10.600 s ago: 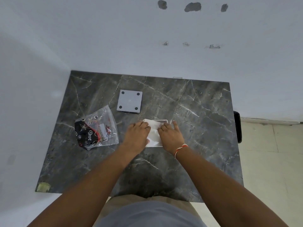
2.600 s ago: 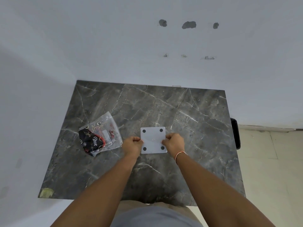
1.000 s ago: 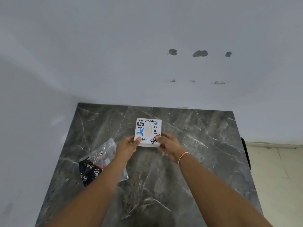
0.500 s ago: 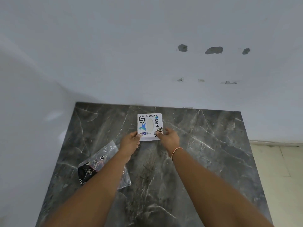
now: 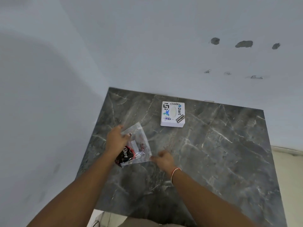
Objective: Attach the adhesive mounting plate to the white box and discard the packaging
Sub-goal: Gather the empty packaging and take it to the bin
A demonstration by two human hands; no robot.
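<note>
The white box (image 5: 172, 114) lies sticker side up on the far part of the dark marble table (image 5: 213, 153), with no hand on it. The mounting plate is not visible. Nearer to me is the clear plastic packaging (image 5: 136, 149), which holds a black and red printed insert. My left hand (image 5: 116, 140) grips the packaging's left edge, fingers over its upper corner. Curled fingers of my right hand (image 5: 164, 158) pinch the packaging's lower right corner.
The table stands in a corner, with white walls close behind it and on the left. Pale floor shows past the table's right edge. My lap is at the table's near edge.
Both hands have let go of the white box, which now rests near the back of the table. They moved back and to the left onto the plastic packaging.
</note>
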